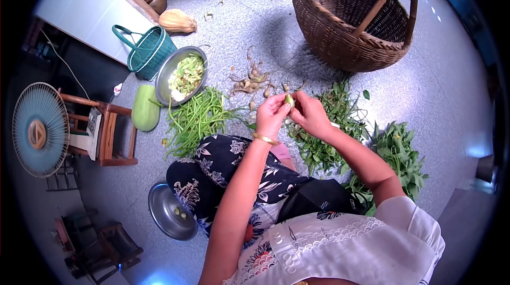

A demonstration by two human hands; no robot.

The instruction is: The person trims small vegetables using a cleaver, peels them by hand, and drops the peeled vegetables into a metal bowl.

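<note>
In front of my knees, my left hand (270, 118), with a gold bangle at the wrist, pinches a small pale-green vegetable piece (289, 100). My right hand (312, 117) is closed at the same piece, its fingertips touching it from the other side; its exact kind is too small to tell. Below and right of the hands lies a heap of leafy green stems (321, 149). Long green beans (204, 117) are piled left of the hands. Brown-skinned bulbs or roots (252, 82) lie scattered on the floor just beyond them.
A metal bowl (161, 84) holds cut vegetables; another steel bowl (164, 221) holds a few small green pieces. Around me stand a large wicker basket (340, 35), a green basket (154, 48), a pale green gourd (145, 108), a tan squash (178, 21) and a fan (40, 136).
</note>
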